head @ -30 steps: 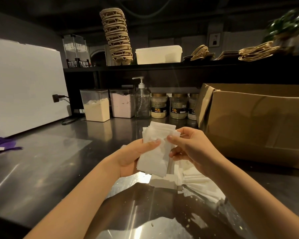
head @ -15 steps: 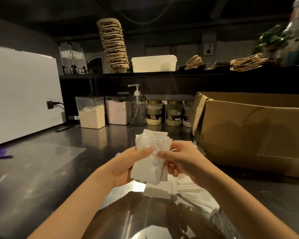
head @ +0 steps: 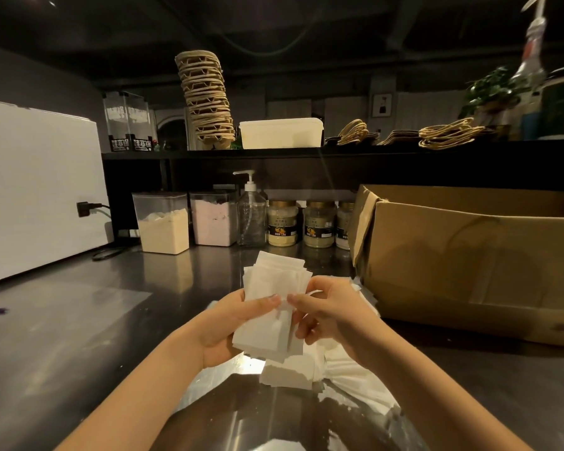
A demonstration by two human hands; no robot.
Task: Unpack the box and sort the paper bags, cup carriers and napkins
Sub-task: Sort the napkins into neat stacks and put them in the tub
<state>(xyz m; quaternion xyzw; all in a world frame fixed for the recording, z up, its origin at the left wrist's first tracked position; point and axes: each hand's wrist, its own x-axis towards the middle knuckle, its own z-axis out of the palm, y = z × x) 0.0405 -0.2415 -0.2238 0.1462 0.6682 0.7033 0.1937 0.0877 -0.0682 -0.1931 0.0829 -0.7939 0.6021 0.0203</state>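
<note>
Steel table (head: 79, 336) fills the lower view, shiny, with glare patches. White appliance (head: 36, 190) at far left on it, black plug in its side. Open cardboard box (head: 469, 265) on the right of the table, near flap bent up at its left corner; contents not visible from here. Dark shelf (head: 339, 151) runs across above the back of the table. On the shelf: tall leaning stack of cup carriers (head: 207, 99) left of centre, a white lidded tub (head: 280, 133) just beside it, then flat brown paper bags (head: 401, 136) with twisted handles further right, some of them blurred. A plant and bottles at far right, unclear.

Under the shelf, along the back of the table: two clear canisters (head: 165, 222) of powder, a pump bottle (head: 250, 213), three gold-lidded jars (head: 282, 222).

Centre front: both hands hold one stack of white napkins (head: 271, 307) upright above the table. Left hand (head: 228, 323) wraps the stack from the left, thumb across its front. Right hand (head: 329, 314) pinches the stack's right edge, fingers narrow on the paper, thumb tips nearly touching. Stack is a bit fanned at the top. More loose napkins (head: 349, 379) lie on the table right under the hands, spread toward the box, some on clear plastic wrap (head: 209, 385).
</note>
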